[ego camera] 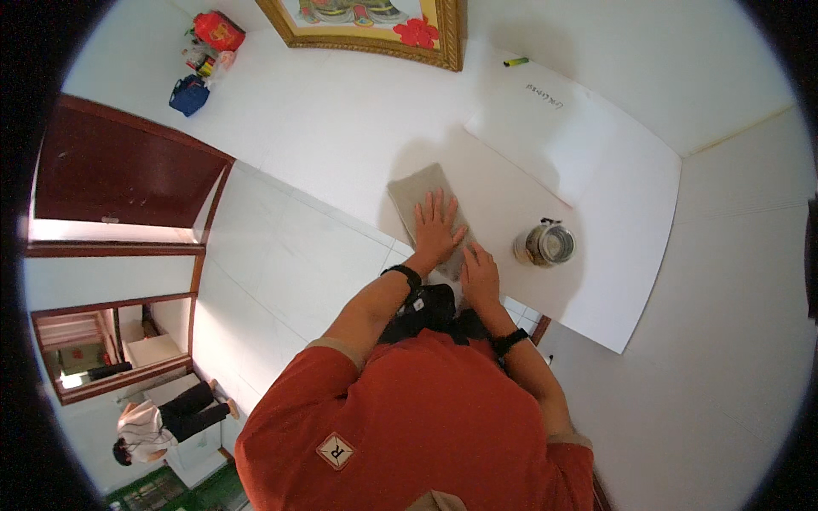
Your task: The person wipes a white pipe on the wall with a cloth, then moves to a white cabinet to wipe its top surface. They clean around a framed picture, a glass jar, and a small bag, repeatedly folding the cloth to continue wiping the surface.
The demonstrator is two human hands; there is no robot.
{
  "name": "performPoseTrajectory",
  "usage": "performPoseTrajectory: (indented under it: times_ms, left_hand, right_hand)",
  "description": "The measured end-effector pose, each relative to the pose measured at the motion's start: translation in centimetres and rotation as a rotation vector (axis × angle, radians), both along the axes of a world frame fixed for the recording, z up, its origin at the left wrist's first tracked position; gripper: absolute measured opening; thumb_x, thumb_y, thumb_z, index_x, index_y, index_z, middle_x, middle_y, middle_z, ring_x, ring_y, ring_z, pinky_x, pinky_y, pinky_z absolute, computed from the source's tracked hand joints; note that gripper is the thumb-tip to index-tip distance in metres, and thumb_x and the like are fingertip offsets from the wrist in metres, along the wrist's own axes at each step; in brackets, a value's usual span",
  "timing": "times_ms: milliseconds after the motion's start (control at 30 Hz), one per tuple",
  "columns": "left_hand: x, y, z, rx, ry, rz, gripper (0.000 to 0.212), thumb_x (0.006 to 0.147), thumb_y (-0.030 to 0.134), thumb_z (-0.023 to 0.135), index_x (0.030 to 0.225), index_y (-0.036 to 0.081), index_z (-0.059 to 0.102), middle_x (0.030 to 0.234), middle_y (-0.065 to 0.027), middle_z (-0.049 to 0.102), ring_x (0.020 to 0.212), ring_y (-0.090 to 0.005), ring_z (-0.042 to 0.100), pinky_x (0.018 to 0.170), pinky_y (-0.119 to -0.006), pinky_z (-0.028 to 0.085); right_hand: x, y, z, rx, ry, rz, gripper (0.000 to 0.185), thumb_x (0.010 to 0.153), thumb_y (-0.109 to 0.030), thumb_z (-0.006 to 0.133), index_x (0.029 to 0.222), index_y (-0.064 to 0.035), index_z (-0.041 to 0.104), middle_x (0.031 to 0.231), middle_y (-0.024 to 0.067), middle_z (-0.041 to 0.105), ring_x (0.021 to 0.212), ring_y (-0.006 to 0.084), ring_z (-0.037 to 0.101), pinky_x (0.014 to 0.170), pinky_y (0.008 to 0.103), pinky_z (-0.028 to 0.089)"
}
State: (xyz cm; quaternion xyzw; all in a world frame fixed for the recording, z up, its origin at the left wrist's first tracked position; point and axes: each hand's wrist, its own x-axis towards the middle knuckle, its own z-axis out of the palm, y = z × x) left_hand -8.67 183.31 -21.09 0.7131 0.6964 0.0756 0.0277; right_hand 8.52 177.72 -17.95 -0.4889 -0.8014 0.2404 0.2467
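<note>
A folded beige-grey cloth (418, 185) lies on the white tabletop in front of me. My left hand (438, 230) is pressed flat on it, fingers spread. At the cloth's right edge, near its close end, my right hand (480, 274) touches it with fingertips close together. Whether those fingers pinch the edge is hidden. To the right of my right hand stands a round glass jar (555, 244) with a metal clasp; its contents are not clear.
A white sheet (613, 211) bearing handwriting covers the table's right side, with a small green-yellow object (516, 62) beyond. A gilt-framed picture (377, 51) stands at the back. Bags (189, 94) sit far left. Another person (153, 425) is at lower left, near a mirror (112, 345).
</note>
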Motion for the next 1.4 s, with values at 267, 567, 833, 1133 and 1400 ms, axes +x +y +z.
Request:
performPoseTrajectory:
  times_ms: [267,567,833,1133,1400]
  left_hand:
    - [-5.3,4.3,1.1,-0.074,-0.031,0.031,0.074,0.103,0.053,0.044,0.163,0.013,0.026,0.17,-0.0194,0.01,0.156,-0.04,0.006,0.122,-0.062,0.0]
    - [-24.3,11.0,-0.9,-0.048,0.084,0.305,0.071,0.103,0.051,0.04,0.163,0.015,0.026,0.17,-0.0181,0.014,0.157,-0.0392,0.009,0.121,-0.065,0.003]
    - [-48.2,14.1,-0.1,-0.196,0.077,0.799,0.07,0.106,0.058,0.027,0.165,0.021,0.015,0.171,-0.0159,0.008,0.157,-0.0373,0.006,0.115,-0.075,0.011]
    - [-49.7,24.2,-1.1,-0.11,0.093,0.622,0.074,0.106,0.059,0.024,0.164,0.013,0.018,0.171,-0.0182,0.008,0.157,-0.0395,0.007,0.114,-0.075,0.013]
    - [-30.1,32.6,0.7,-0.106,0.064,0.146,0.073,0.106,0.057,0.027,0.165,0.014,0.018,0.171,-0.0166,0.008,0.157,-0.0372,0.006,0.119,-0.07,0.003]
  right_hand:
    - [-2.8,2.4,-0.3,0.015,0.024,-0.039,0.043,0.09,-0.008,0.062,0.132,0.0012,0.059,0.137,0.0251,0.055,0.12,0.0431,0.055,0.102,0.0509,0.045]
    - [-10.9,5.3,-0.8,0.059,-0.082,-0.278,0.051,0.09,-0.01,0.062,0.14,-0.0019,0.054,0.153,0.0236,0.041,0.14,0.0413,0.041,0.113,0.0543,0.033]
    - [-17.5,6.5,-0.9,-0.036,-0.329,-0.493,0.061,0.095,-0.023,0.057,0.153,-0.0087,0.044,0.164,0.0218,0.026,0.152,0.0385,0.025,0.121,0.0564,0.02]
    - [-18.1,7.0,0.4,-0.033,-0.34,-0.508,0.062,0.093,-0.022,0.057,0.153,-0.0129,0.045,0.166,0.017,0.026,0.154,0.0342,0.024,0.122,0.0534,0.021]
    - [-17.9,6.8,0.5,-0.075,-0.338,-0.554,0.065,0.092,-0.019,0.059,0.154,-0.0152,0.043,0.167,0.0147,0.025,0.154,0.0328,0.025,0.122,0.0536,0.022]
